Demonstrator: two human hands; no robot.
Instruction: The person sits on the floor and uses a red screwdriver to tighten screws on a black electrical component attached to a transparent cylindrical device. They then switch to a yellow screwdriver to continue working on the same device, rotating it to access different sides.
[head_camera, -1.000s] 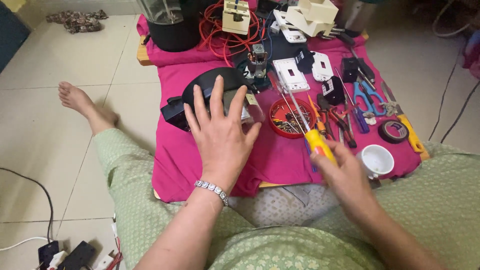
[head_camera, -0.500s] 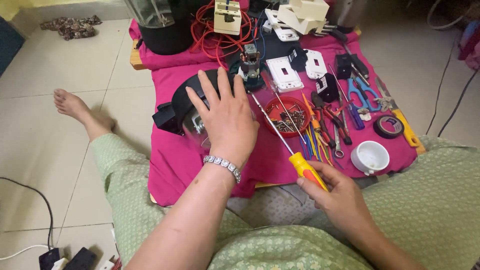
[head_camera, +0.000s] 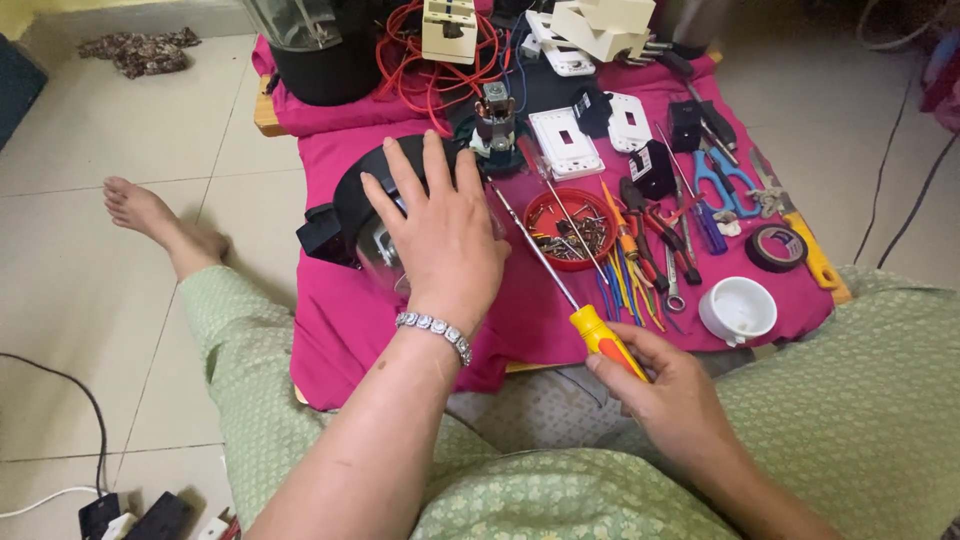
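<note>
Left hand (head_camera: 440, 235) lies flat, fingers (head_camera: 437, 165) spread, on the black housing (head_camera: 350, 200) on the pink cloth (head_camera: 340, 320); the part under the palm is hidden, possibly clear plastic. Right hand (head_camera: 670, 395) grips the yellow-handled screwdriver (head_camera: 600, 335), shaft angled toward the red bowl (head_camera: 570, 215).

You have 1 view only, from the camera on your head, tilted steeply down and forward over your lap, close above your left hand (head_camera: 440, 235) and right hand (head_camera: 672, 400), taking in the pink cloth (head_camera: 340, 320) and the tiled floor (head_camera: 120, 150) beyond.
</note>
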